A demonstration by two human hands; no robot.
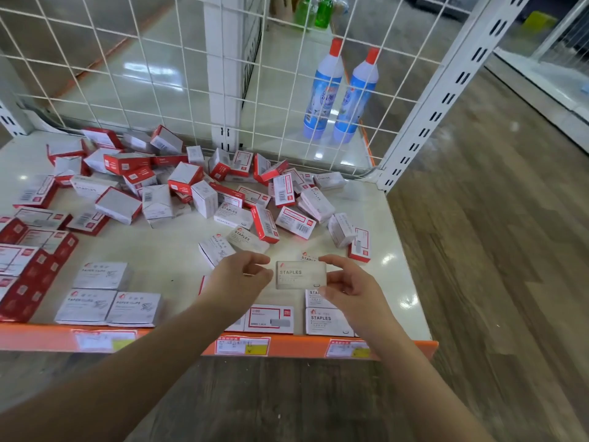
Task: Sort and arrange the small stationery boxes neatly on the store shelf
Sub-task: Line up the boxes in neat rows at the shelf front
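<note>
A person's right hand [345,283] pinches a small flat grey cardboard box printed STAPLES [301,275] by its right end, lifted just above the front of the cream store shelf [165,250], lower centre of the frame. The box's long axis runs left to right. The left hand [243,275], fingers loosely curled and holding nothing, hovers just beside the box's left end. Directly below the box, towards the orange shelf edge, lies a short column of matching staples boxes [328,320]; the right hand is nearer it. A jumbled heap of red-and-white boxes [191,186] fills the upper left.
</note>
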